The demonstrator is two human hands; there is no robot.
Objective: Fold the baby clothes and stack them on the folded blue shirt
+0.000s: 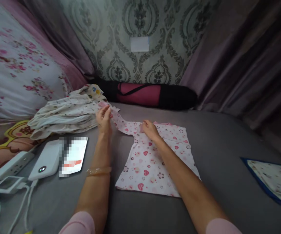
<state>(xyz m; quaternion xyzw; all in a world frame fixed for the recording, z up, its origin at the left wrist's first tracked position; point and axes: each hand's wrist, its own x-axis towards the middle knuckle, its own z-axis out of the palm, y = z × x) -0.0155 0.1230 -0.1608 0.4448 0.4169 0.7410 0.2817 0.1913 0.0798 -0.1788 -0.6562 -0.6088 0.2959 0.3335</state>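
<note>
A small white shirt (pixel 152 162) printed with pink hearts and flowers lies spread on the grey bed sheet (pixel 218 146). Its left sleeve stretches out toward the pile, with the pink cuff pinched in my left hand (pixel 103 118), raised a little off the sheet. My right hand (pixel 151 129) has its fingers closed on the shirt near the neckline, where a bit of pink trim shows. The right forearm crosses over the shirt and hides part of its right side.
Left of my arm lie a rumpled pile of pale printed cloth (pixel 67 112), a phone (pixel 75 156), a white power bank (pixel 45 159) and a power strip (pixel 16 167) with cables. A black and maroon long bag (pixel 140 94) rests along the wall. A blue-edged cloth (pixel 274 182) lies at right.
</note>
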